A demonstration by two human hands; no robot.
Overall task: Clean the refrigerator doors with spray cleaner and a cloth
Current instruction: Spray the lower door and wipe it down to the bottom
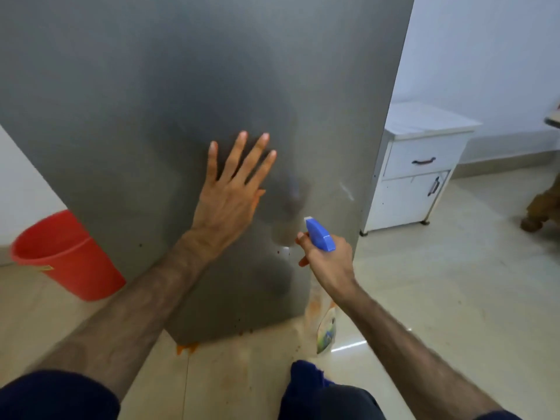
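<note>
The right hand [325, 262] grips the spray bottle [319, 234], nozzle aimed toward 11 o'clock at the fridge door [151, 101]; the left hand [231, 192], at its 10 o'clock, lies flat, fingers spread, holding nothing; no cloth shows.

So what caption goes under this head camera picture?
Left hand flat against the grey refrigerator door, right hand aiming a blue-topped spray bottle at it.

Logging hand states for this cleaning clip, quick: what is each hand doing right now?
Left hand: open, fingers spread, flat on the refrigerator door.
Right hand: holds the spray bottle, nozzle toward the door.
</note>
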